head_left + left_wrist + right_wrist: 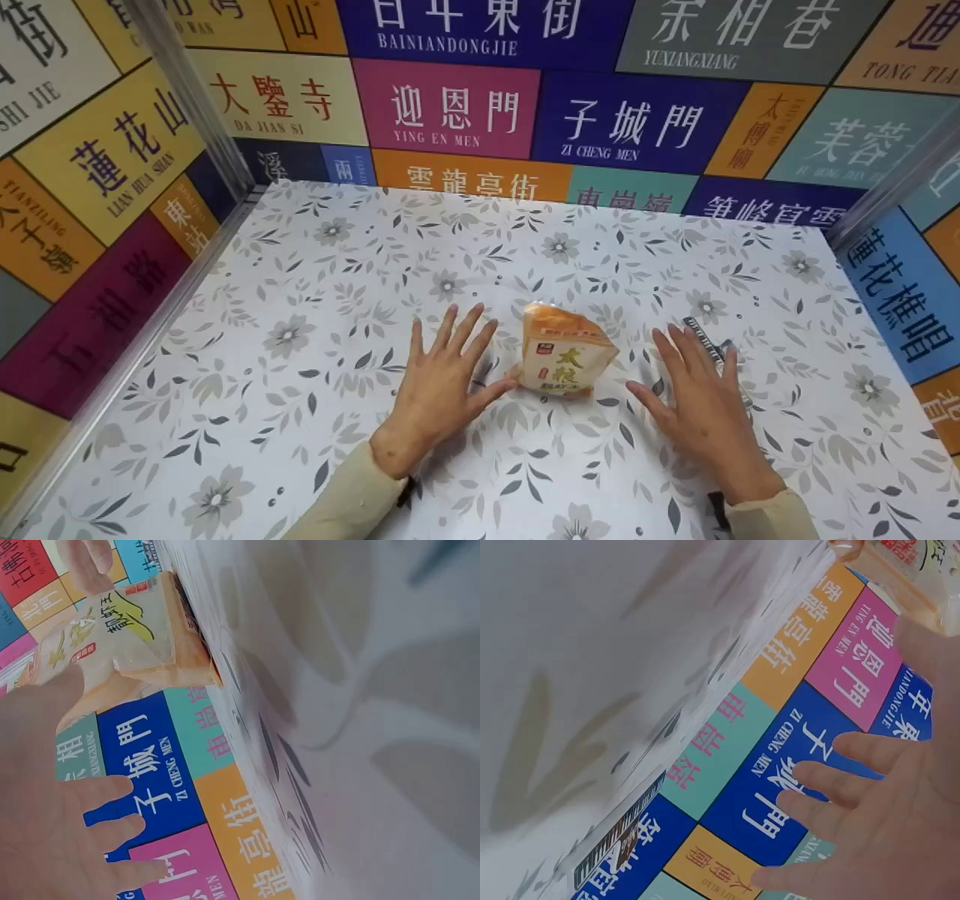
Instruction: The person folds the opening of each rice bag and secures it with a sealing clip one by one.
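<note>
A small orange and cream plastic packet with green and dark Chinese lettering (568, 364) stands upright on the table, its top corner slanting. My left hand (442, 382) lies spread to the left of the packet, fingers straight, the thumb tip right at its lower edge. To the right, my right hand (701, 412) is also spread, its thumb pointing at the packet with a gap between. A narrow black-and-white patterned thing (703, 339) lies partly hidden beneath the right fingers. In the right wrist view this narrow thing (621, 832) shows a striped, bar-like pattern.
The table (300, 420) has a white cover printed with grey flowers and leaves. Upright panels of coloured Chinese place-name tiles (450, 112) stand behind it and along both sides, with metal corner strips (199, 105) where they meet.
</note>
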Tool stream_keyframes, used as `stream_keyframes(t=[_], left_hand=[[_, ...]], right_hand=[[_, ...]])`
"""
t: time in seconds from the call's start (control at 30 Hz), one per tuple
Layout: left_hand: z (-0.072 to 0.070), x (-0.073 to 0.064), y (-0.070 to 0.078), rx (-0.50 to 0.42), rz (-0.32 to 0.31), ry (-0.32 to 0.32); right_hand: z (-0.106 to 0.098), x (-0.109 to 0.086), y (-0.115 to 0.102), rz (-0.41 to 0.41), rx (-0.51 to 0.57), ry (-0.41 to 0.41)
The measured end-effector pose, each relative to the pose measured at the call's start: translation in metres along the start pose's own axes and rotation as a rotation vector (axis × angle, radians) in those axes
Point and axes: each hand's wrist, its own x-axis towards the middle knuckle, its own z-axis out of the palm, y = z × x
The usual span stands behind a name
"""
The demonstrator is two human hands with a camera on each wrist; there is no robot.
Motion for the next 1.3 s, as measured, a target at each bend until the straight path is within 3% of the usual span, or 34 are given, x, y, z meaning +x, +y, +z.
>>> stream_keyframes(t=[0.23,0.6,0.97,1.3], left_hand=[[-0.003,0.006,0.006,-0.074,0.01,-0.011],[-0.007,0.017,0.016,-0.204,0.075,0.049],[-0.007,0.025,0.025,-0.466,0.088,0.126],[-0.007,0.026,0.033,-0.699,0.049,0.027]], right_hand=[[-0.002,0.004,-0.004,-0.079,0.035,0.097],[-0.001,0.009,-0.013,-0.1,0.178,0.093],[-0.001,0.009,-0.028,-0.074,0.297,0.03],[0.005,0.007,-0.04,-0.073,0.356,-0.013]])
